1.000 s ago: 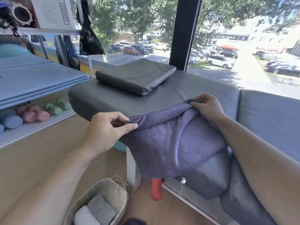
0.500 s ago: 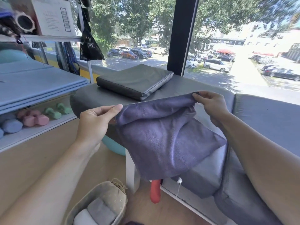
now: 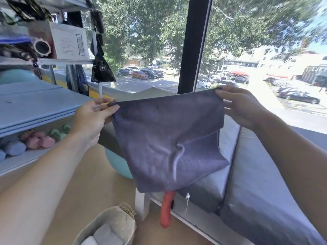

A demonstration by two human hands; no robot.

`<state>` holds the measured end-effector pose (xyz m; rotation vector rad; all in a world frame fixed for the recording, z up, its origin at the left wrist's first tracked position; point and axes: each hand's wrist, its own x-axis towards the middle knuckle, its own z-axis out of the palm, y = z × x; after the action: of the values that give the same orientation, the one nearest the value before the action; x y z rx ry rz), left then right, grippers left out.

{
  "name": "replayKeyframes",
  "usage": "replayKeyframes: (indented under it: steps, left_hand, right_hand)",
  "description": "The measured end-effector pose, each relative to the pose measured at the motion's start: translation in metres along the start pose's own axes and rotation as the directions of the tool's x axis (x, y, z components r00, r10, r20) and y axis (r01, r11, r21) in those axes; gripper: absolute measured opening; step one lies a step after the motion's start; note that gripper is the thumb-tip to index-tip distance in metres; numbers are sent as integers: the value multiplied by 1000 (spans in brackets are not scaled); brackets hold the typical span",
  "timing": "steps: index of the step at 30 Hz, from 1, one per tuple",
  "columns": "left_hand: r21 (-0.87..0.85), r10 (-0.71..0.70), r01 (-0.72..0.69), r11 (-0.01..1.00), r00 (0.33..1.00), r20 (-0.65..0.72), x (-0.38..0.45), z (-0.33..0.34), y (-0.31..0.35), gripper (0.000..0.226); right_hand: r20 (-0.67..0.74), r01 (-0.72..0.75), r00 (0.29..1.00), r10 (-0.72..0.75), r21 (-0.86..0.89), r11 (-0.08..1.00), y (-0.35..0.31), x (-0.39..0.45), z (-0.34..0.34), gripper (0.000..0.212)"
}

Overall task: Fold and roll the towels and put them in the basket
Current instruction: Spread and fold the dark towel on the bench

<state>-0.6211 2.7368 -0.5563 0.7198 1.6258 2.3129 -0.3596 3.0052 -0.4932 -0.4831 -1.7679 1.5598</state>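
A purple-grey towel (image 3: 168, 138) hangs spread out in the air in front of the window. My left hand (image 3: 92, 119) pinches its upper left corner and my right hand (image 3: 242, 106) pinches its upper right corner, so the top edge is pulled taut. The cloth hangs doubled, with a crease near its middle. On the floor at the bottom stands a beige fabric basket (image 3: 122, 221) with rolled towels (image 3: 106, 236), one grey and one white, inside it.
A grey cushioned bench (image 3: 265, 191) runs under the window to the right. A shelf at left holds blue mats (image 3: 35, 106) and pastel dumbbells (image 3: 35, 140). A teal ball (image 3: 118, 163) and a red object (image 3: 166, 209) sit below the bench.
Both hands have lifted the towel off the bench and pulled its corners apart, so it now hangs flat in the air. The view has tilted upward.
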Motion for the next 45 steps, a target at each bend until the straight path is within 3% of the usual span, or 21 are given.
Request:
replayKeyframes:
  steps: [5, 8, 11, 13, 15, 17, 20, 22, 24, 26, 28, 30, 33, 35, 39, 43, 45]
  left_hand:
    - [191, 37, -51, 980, 997, 74, 8, 8, 18, 16]
    - [357, 30, -79, 931, 990, 141, 17, 25, 22, 13]
    - [552, -61, -69, 831, 975, 213, 26, 46, 4, 16]
    - [681, -112, -78, 729, 966, 232, 34, 60, -16, 17]
    - [771, -106, -106, 628, 970, 220, 42, 72, -32, 18]
    - [751, -114, -72, 656, 974, 193, 53, 88, -39, 15]
    - [472, -117, 11, 881, 974, 196, 69, 114, -28, 12]
    - [357, 71, -140, 924, 978, 198, 81, 128, -10, 10]
    - [349, 296, -360, 865, 928, 225, 85, 135, 7, 19]
    - [340, 418, -497, 798, 864, 282, 81, 136, 11, 24]
    - [357, 383, -484, 799, 867, 317, 69, 129, 0, 24]
    - [421, 323, -443, 792, 888, 327, 54, 116, -23, 22]
    - [515, 279, -472, 716, 869, 409, 31, 89, -57, 20]
    - [560, 181, -506, 656, 825, 535, 14, 71, -73, 21]
    - [612, -36, -535, 582, 735, 677, -13, 43, -93, 22]
    - [559, 53, -649, 517, 676, 735, -23, 28, -92, 25]
    - [521, 69, -694, 497, 631, 773, -29, 24, -83, 25]
  right_hand:
    - [-76, 74, 995, -71, 37, 997, -28, -8, -11, 14]
    - [-178, 104, 976, -129, -142, 984, -33, -1, -20, 17]
    - [-310, -137, 951, 5, -406, 903, -12, 14, -34, 24]
    - [-341, -293, 927, 159, -388, 874, 10, 25, -42, 25]
    - [-363, -352, 899, 245, -264, 898, 29, 32, -43, 24]
    - [-383, -309, 899, 215, -204, 929, 40, 42, -43, 20]
    - [-437, -84, 899, 14, -141, 986, 30, 62, -46, 22]
    - [-507, 83, 850, -140, -134, 987, 10, 66, -49, 28]
    - [-573, 196, 780, -253, -162, 967, -4, 63, -55, 32]
    - [-587, 242, 730, -349, -256, 936, -5, 52, -60, 33]
    - [-539, 227, 751, -382, -333, 915, 8, 40, -67, 32]
    - [-465, 164, 823, -325, -354, 921, 28, 29, -76, 30]
    - [-272, -32, 957, -105, -458, 888, 59, 13, -97, 21]
    - [-73, -133, 991, 111, -573, 808, 74, -2, -108, 22]
    - [113, -101, 935, 336, -825, 557, 87, -29, -117, 22]
    - [182, -85, 890, 419, -835, 544, 75, -43, -119, 21]
    - [228, -81, 832, 505, -852, 518, 65, -46, -120, 18]
